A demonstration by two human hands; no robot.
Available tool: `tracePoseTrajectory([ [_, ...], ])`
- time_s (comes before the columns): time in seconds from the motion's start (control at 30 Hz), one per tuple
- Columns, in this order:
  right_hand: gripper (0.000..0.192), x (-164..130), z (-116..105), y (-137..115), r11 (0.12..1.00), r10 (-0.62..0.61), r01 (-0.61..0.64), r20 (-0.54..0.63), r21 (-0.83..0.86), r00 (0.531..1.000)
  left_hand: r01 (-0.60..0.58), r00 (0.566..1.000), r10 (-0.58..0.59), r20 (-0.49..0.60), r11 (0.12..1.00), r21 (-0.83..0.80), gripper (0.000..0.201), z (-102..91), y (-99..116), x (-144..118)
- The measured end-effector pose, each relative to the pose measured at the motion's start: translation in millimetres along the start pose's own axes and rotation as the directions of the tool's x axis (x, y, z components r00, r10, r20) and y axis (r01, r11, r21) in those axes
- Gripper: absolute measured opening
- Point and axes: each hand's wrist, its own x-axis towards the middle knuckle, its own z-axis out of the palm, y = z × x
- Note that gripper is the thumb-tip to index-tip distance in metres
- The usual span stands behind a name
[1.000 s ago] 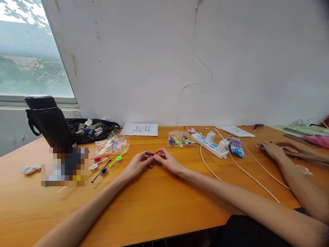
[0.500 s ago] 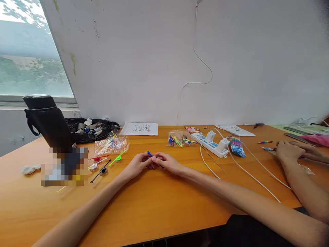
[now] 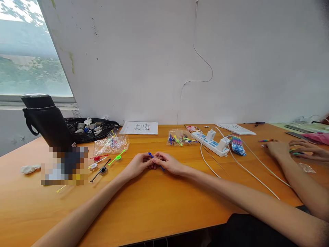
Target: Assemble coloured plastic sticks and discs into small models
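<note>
Left hand (image 3: 140, 164), right hand (image 3: 168, 162), pinching blue stick (image 3: 150, 155)

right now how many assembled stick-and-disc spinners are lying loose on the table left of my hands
4: green, red, white and black, clustered beside the left hand. More may be hidden in the clear bags.

a blue stick (image 3: 150, 155) shows between the hands. left of them lie green (image 3: 117, 157), black (image 3: 100, 170) and red (image 3: 97, 158) sticks beside a black flask (image 3: 47, 120); the desk (image 3: 154, 202) is orange, with a white power strip (image 3: 210, 144) to their right.
</note>
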Motion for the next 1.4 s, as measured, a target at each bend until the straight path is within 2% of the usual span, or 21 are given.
tracePoseTrajectory([
  [0.13,0.042,-1.9,-0.5,-5.5,1.0,0.019,-0.018,0.02,-0.017,1.0,0.005,1.0,-0.005,-0.002,1.0,-0.005,0.036,0.6,0.4,0.1],
  [0.53,0.042,-0.9,-3.2,-3.5,0.996,-0.01,0.002,0.083,0.088,0.996,-0.006,1.0,0.006,-0.012,1.0,-0.028,0.039,1.8,4.0,-1.8],
  [0.8,0.045,-1.5,-1.4,-7.7,0.996,0.009,-0.016,0.077,0.087,0.997,0.026,1.0,-0.027,-0.016,0.996,-0.081,0.039,2.0,3.2,-1.4],
  [1.13,0.051,-0.2,-1.7,-3.4,0.998,0.032,-0.035,0.052,0.055,0.998,-0.006,1.0,0.005,-0.016,0.996,-0.084,0.041,0.7,5.9,0.2],
  [1.27,0.05,1.3,-2.7,0.3,0.998,0.025,-0.024,-0.016,0.062,1.0,0.004,0.998,-0.014,-0.062,0.987,-0.159,0.042,2.7,7.4,0.2],
  [1.4,0.051,1.6,-3.9,0.9,1.0,0.024,-0.024,-0.012,0.015,1.0,0.046,0.968,-0.11,-0.224,0.96,-0.275,0.047,-0.3,6.8,0.6],
])
